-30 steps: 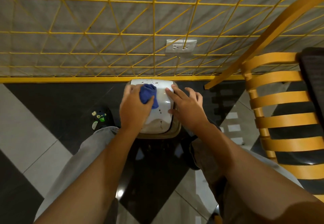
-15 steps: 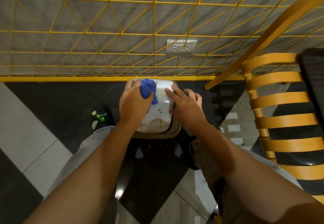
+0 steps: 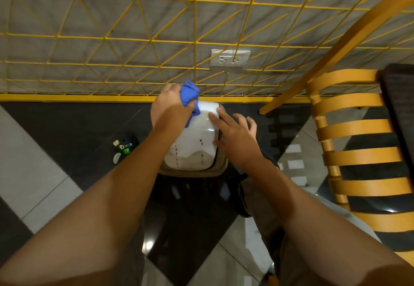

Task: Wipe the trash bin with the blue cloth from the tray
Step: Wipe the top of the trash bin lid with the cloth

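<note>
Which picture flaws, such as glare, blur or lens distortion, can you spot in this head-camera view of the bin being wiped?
Head view: glare streaks on the white bin lid; lamp reflections on the glossy floor; wide-angle bending of the yellow grid; forearms soft and oversized near the lens.

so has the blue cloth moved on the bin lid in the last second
Yes. The blue cloth in the left hand has slid toward the wall, from mid-lid to the trash bin lid's far edge by the yellow baseboard.
</note>
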The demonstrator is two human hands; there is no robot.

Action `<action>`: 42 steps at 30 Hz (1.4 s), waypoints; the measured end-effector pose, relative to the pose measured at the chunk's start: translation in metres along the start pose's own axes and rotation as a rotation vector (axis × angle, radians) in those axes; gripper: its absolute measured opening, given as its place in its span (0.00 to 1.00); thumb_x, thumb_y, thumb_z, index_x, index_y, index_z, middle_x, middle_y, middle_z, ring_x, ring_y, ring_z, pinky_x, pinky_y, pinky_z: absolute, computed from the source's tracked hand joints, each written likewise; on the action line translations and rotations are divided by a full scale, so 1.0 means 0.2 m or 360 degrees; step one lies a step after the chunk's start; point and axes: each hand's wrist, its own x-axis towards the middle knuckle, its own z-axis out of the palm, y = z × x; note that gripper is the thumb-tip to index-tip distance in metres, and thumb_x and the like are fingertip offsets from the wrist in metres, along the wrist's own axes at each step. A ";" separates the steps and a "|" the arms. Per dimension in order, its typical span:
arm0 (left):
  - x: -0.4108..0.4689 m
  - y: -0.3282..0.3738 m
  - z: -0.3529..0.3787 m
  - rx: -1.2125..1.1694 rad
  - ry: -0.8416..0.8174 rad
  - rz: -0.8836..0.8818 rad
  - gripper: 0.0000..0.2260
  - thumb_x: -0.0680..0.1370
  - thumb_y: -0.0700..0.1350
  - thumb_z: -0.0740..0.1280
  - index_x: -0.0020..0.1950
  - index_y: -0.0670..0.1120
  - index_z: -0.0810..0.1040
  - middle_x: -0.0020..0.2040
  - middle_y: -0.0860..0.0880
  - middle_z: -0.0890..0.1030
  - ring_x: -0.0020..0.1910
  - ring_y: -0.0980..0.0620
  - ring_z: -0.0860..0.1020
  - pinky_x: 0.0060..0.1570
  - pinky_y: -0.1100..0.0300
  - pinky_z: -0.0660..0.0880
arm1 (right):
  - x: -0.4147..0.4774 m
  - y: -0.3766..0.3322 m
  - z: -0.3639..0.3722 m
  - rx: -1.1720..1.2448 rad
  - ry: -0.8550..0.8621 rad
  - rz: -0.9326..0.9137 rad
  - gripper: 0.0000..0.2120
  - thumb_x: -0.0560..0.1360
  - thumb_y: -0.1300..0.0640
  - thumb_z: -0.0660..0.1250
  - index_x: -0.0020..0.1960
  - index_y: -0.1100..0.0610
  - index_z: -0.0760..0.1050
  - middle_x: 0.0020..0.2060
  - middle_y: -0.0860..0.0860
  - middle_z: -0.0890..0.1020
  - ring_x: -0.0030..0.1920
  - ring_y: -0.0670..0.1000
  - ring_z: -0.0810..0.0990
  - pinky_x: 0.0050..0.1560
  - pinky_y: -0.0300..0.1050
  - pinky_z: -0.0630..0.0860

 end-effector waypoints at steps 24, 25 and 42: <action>-0.11 0.03 0.04 0.0008 -0.0035 0.0104 0.14 0.73 0.48 0.68 0.55 0.42 0.77 0.56 0.44 0.77 0.53 0.45 0.76 0.47 0.60 0.68 | -0.02 0.01 0.03 0.0044 0.0005 0.0046 0.30 0.76 0.50 0.62 0.74 0.43 0.53 0.76 0.44 0.54 0.72 0.56 0.58 0.72 0.59 0.48; -0.11 0.02 0.05 0.0017 -0.0011 0.0117 0.14 0.73 0.48 0.68 0.55 0.41 0.77 0.56 0.44 0.77 0.53 0.45 0.76 0.47 0.59 0.68 | -0.02 0.01 0.03 0.0039 0.0006 0.0040 0.30 0.76 0.50 0.62 0.74 0.43 0.53 0.76 0.44 0.54 0.72 0.56 0.58 0.72 0.59 0.48; 0.03 0.09 0.05 -0.0039 -0.0116 -0.0129 0.17 0.74 0.49 0.68 0.60 0.42 0.75 0.58 0.42 0.77 0.57 0.44 0.75 0.51 0.54 0.72 | -0.02 0.02 0.03 -0.0048 -0.0018 0.0040 0.31 0.77 0.47 0.61 0.75 0.43 0.51 0.76 0.44 0.52 0.72 0.56 0.59 0.72 0.58 0.50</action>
